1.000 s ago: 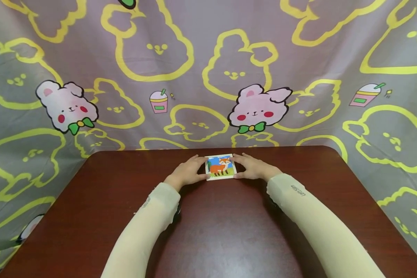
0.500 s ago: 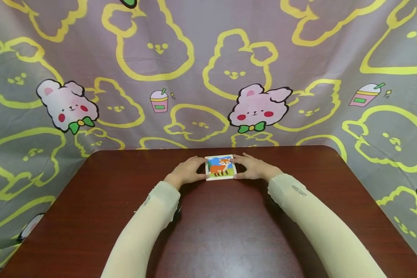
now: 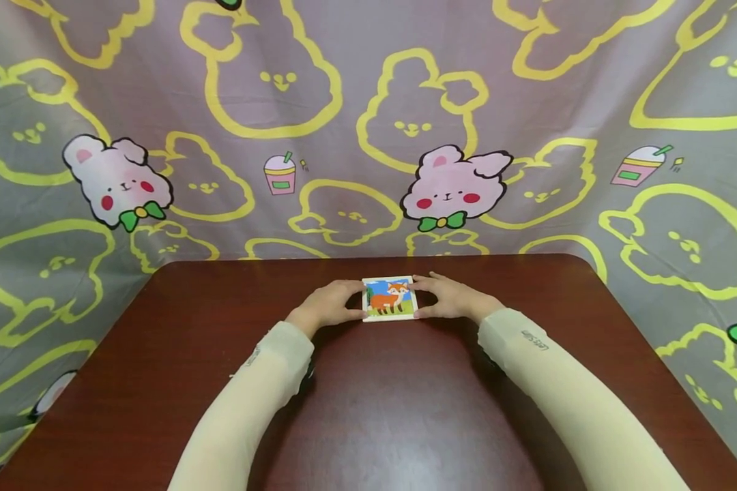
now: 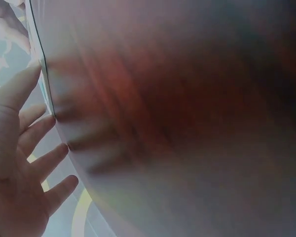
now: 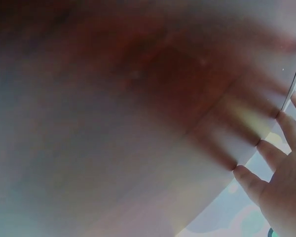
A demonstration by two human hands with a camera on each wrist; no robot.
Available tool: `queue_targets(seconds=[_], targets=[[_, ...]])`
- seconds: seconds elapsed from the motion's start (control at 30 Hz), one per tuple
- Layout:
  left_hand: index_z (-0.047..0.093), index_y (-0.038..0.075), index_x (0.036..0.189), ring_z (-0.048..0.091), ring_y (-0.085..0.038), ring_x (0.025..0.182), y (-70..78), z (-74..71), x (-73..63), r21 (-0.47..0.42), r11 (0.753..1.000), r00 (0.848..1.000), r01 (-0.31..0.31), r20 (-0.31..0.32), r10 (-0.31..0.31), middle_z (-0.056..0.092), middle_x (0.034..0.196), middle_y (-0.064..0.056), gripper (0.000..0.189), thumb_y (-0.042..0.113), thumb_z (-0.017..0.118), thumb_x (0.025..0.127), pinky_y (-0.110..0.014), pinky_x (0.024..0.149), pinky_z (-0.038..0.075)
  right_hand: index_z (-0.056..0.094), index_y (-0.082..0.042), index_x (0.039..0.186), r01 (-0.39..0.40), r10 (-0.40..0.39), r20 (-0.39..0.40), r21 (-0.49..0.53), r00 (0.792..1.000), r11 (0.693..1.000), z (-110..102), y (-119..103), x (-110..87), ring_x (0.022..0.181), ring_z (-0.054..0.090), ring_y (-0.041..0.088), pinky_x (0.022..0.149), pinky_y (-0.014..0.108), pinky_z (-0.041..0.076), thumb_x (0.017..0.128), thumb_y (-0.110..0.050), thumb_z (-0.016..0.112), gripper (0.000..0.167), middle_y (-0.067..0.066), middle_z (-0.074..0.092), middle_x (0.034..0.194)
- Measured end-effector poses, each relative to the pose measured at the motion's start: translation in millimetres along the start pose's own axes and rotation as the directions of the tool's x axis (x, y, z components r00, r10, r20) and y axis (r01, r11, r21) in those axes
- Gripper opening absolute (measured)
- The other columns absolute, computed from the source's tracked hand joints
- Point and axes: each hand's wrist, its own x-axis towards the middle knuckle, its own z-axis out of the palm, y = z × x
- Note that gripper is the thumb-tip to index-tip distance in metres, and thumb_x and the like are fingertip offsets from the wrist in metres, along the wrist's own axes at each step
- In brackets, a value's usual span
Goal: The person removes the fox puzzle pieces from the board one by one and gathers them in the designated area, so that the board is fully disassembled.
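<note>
A small square picture panel with a white border (image 3: pixel 390 299) lies on the dark reddish-brown, wood-look desk (image 3: pixel 368 402), near its far edge and between the 2 bare hands. Left hand (image 3: pixel 330 302) and right hand (image 3: pixel 456 298) bracket it from opposite sides, thumbs at the near corners, fingertips farther along the rims. The grip is slack on both sides: fingers extended, touching the edges but not curled round them. Steady handling, in judgement, calls for light, equal pressure from the 2 sides, with fingertips low on the rim and off the printed face; uneven pushing could twist the square. The panel shows 1 orange fox, white-faced and dark-legged, standing on yellow-green ground beneath a blue sky. Whether the picture consists of separate pieces cannot be told at this size.
</note>
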Motion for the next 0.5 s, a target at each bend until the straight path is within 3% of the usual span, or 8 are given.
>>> queue_targets(seconds=[0.5], targets=[[0.051,0.015,0.146,0.04,-0.027,0.145,14.3,1.1,-13.3,0.036,0.999,0.999,-0.006,0.046,0.005,0.045,0.155,-0.006,0.063,0.044,0.067,0.092,-0.048,0.116,0.035,0.048,-0.015,0.148,0.009,-0.011,0.031,0.053,0.999,0.999,-1.4,-2.5,-18.0,0.152,0.01,0.045,0.117,0.065,0.021,0.084,-0.044,0.076,0.076,0.011,0.026,0.164]])
